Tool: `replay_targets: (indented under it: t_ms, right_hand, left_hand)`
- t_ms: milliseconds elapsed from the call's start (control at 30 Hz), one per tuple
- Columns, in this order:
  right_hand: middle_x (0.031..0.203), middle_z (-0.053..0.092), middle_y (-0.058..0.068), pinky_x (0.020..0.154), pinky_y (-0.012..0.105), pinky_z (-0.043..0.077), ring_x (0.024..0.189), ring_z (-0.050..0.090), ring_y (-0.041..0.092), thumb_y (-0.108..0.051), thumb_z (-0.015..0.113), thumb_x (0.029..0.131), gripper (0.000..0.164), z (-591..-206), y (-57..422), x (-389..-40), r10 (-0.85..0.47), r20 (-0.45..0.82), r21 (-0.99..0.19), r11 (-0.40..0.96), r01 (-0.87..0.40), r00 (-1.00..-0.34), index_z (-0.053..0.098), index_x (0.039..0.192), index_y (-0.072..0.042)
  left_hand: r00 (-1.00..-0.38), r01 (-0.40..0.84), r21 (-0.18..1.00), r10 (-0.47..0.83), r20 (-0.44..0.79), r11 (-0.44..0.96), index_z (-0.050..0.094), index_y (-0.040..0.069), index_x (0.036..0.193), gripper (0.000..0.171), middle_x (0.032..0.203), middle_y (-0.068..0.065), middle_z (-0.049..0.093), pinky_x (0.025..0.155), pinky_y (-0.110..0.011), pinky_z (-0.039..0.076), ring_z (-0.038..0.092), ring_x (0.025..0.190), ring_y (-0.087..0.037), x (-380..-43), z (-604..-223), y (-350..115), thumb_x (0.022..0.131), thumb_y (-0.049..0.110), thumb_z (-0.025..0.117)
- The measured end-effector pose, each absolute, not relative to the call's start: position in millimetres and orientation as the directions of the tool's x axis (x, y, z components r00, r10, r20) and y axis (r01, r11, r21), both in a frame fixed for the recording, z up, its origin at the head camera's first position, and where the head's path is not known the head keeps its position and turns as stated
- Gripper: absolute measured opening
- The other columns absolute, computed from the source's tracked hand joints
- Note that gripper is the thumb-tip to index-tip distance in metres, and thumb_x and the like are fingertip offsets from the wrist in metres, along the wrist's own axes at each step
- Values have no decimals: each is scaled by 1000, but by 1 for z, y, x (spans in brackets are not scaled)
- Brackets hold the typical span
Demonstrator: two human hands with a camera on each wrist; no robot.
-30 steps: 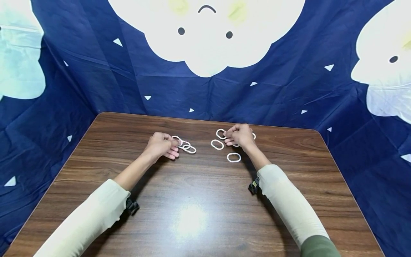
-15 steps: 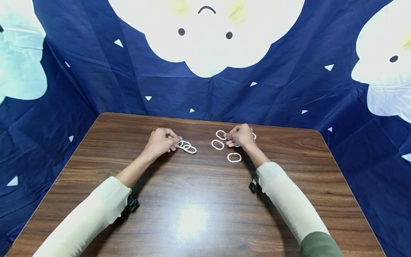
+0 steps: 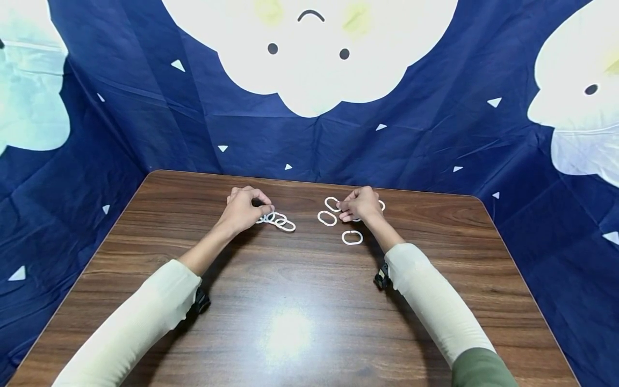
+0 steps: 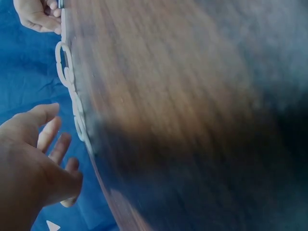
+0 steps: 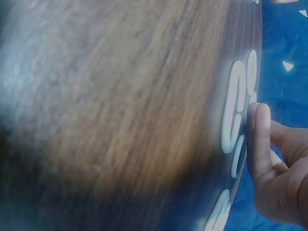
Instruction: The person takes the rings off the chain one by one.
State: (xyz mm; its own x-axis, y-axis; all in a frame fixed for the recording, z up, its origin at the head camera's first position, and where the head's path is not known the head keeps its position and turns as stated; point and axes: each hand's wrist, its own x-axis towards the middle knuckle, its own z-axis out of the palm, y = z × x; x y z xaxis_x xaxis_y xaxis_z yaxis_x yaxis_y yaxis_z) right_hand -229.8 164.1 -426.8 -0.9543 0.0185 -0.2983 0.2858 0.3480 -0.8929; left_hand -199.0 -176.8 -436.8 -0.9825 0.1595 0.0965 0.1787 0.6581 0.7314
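In the head view, my left hand (image 3: 243,208) hovers at the left end of a short chain of several white plastic oval links (image 3: 293,225). Its fingers are loosely bent and apart from the chain (image 4: 79,108) in the left wrist view, with nothing held. My right hand (image 3: 364,205) has its fingertips at the right end of a loose oval link (image 3: 326,202), and I cannot tell whether they pinch it. Right below lies a second loose link (image 3: 319,216). Nearer me is another link (image 3: 352,244), with a visible split. The right hand partly hides further links.
Everything lies near the far edge of a brown wood-grain table (image 3: 232,301). Behind and beside it hangs a navy cloth (image 3: 159,123) with white clouds and triangles. One link (image 3: 384,205) peeks out right of my right hand. Bright glare sits mid-table.
My left hand has let go of the chain's left-end link, which now lies down at the left, and has lifted slightly away toward the far edge. The right hand stays put.
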Motion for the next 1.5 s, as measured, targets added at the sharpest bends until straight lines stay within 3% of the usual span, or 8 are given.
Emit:
replay_targets:
  t_ms: [167,633,933,1333,1500]
  right_hand:
    - [78,80,14,59,25,66,54,76,11,0,86,97,16,-426,162,-229,20,-300,-895,339,289,-954,75,103,9]
    - [95,83,31,57,26,65,53,76,11,1,80,99,8,-417,146,-209,-41,-246,-911,350,216,-968,73,101,6]
    - [91,83,27,56,28,66,53,76,13,-1,82,98,9,-419,124,-194,-88,-278,-905,357,230,-957,75,99,3]
    - [81,80,19,57,31,67,53,76,15,-5,83,100,14,-420,91,-182,-215,-356,-889,376,260,-909,73,94,2]
    - [80,80,22,57,31,67,52,76,15,-5,83,101,16,-419,78,-183,-249,-371,-890,371,266,-895,71,94,3]
  left_hand:
    - [-981,162,708,188,41,688,85,9,112,23,135,-18,74,117,-64,30,48,131,-44,-201,-435,-177,96,25,87]
    - [-971,180,697,240,11,695,83,11,119,33,132,-16,72,106,-57,33,51,123,-40,-204,-444,-184,92,28,91]
    - [-958,195,680,285,-22,707,82,11,125,35,137,-18,71,107,-60,33,50,126,-40,-206,-443,-187,95,27,89]
    - [-966,166,672,256,-37,722,83,11,120,33,133,-17,70,108,-62,30,47,127,-40,-207,-444,-183,95,31,89]
    - [-967,168,658,252,-34,734,83,11,119,35,132,-17,72,109,-63,31,47,127,-41,-207,-443,-179,92,32,92]
